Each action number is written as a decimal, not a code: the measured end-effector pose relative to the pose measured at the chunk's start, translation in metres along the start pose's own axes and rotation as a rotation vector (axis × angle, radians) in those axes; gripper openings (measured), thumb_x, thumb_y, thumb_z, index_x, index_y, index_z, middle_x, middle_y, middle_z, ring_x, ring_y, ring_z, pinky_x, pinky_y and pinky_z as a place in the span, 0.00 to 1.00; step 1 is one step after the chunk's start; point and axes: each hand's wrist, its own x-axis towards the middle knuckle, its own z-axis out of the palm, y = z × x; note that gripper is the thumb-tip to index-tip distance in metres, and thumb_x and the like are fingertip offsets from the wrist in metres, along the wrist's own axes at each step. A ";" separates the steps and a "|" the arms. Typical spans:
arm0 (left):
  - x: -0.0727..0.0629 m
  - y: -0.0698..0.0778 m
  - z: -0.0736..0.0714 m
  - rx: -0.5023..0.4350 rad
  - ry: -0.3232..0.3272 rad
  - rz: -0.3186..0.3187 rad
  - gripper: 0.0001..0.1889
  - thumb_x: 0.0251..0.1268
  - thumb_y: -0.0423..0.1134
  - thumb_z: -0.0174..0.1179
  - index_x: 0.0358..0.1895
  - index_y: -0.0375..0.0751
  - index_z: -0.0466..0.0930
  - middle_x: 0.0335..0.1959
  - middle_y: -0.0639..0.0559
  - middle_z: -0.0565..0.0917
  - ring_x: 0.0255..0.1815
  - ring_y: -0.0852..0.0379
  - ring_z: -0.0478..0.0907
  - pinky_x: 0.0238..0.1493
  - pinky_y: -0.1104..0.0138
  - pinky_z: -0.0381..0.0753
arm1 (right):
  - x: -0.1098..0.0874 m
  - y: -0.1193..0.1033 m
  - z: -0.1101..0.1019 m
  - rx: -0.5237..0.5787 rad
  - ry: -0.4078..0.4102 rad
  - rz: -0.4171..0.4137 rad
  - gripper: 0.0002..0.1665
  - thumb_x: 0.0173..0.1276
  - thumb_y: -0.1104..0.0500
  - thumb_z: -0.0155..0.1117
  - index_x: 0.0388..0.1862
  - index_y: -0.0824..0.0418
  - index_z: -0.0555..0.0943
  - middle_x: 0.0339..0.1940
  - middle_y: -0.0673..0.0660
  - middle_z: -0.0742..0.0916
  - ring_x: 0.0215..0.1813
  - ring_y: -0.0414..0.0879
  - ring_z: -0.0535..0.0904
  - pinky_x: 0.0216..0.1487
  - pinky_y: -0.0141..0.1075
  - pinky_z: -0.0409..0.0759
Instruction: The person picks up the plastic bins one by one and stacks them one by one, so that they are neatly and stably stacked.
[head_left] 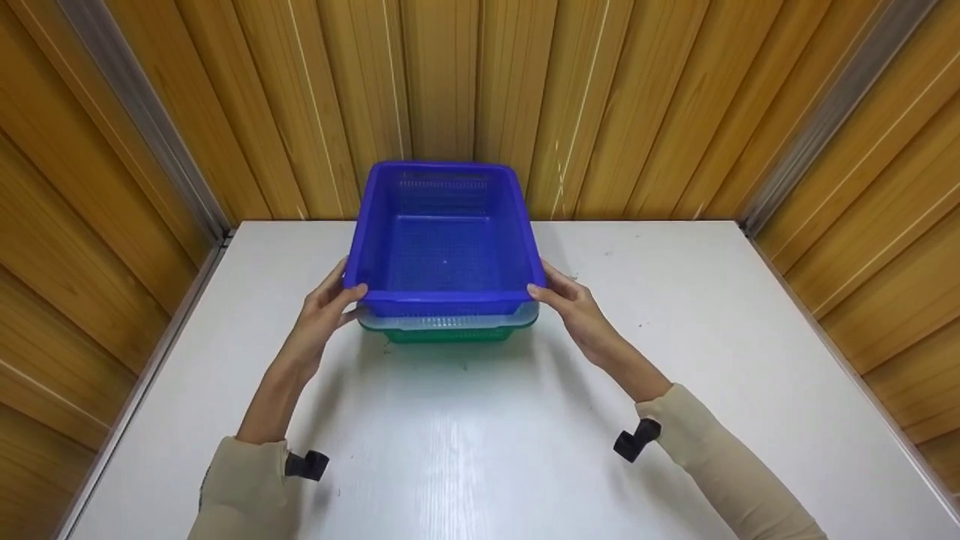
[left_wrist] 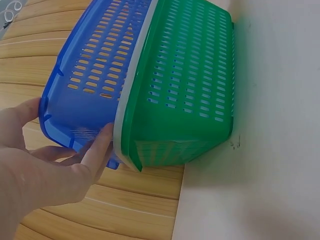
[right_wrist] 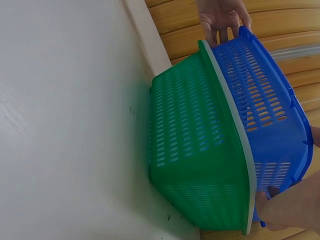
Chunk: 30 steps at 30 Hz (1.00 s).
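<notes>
A blue plastic basket (head_left: 444, 247) with slotted walls sits partly down inside a pale, whitish basket (head_left: 450, 322), whose rim shows just above the green basket (head_left: 450, 336) at the bottom. My left hand (head_left: 321, 322) grips the blue basket's near left corner, thumb on the rim and fingers under it. At the near right corner my right hand (head_left: 577, 311) holds the same rim, its thumb on top. In the left wrist view the left fingertips (left_wrist: 106, 132) come close to the pale rim. The green basket (right_wrist: 190, 125) stands on the table. Most of the pale basket is hidden.
The white table (head_left: 450, 450) reaches to a wood-patterned wall (head_left: 442, 82) right behind the baskets. Similar side walls stand left and right, with metal posts (head_left: 150, 97) in the corners. Small black devices (head_left: 306, 465) are strapped at both wrists.
</notes>
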 end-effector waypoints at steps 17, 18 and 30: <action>0.000 -0.035 -0.004 0.005 -0.018 -0.065 0.39 0.77 0.47 0.58 0.84 0.55 0.48 0.85 0.48 0.49 0.84 0.45 0.54 0.81 0.47 0.60 | -0.002 0.025 0.001 0.111 -0.044 0.060 0.43 0.77 0.58 0.60 0.85 0.54 0.53 0.82 0.61 0.61 0.81 0.61 0.62 0.76 0.51 0.70; 0.000 -0.037 -0.003 -0.005 -0.023 -0.068 0.39 0.77 0.46 0.58 0.84 0.55 0.47 0.85 0.47 0.48 0.84 0.44 0.54 0.80 0.48 0.62 | -0.003 0.028 0.000 0.123 -0.050 0.062 0.44 0.77 0.59 0.60 0.85 0.54 0.52 0.82 0.62 0.61 0.81 0.62 0.61 0.75 0.51 0.71; 0.007 -0.045 0.001 -0.032 -0.029 -0.042 0.40 0.77 0.45 0.59 0.84 0.53 0.46 0.86 0.45 0.47 0.83 0.42 0.56 0.77 0.48 0.67 | -0.006 0.033 -0.006 0.202 -0.022 0.050 0.45 0.75 0.64 0.62 0.84 0.57 0.53 0.83 0.65 0.61 0.81 0.65 0.61 0.70 0.45 0.77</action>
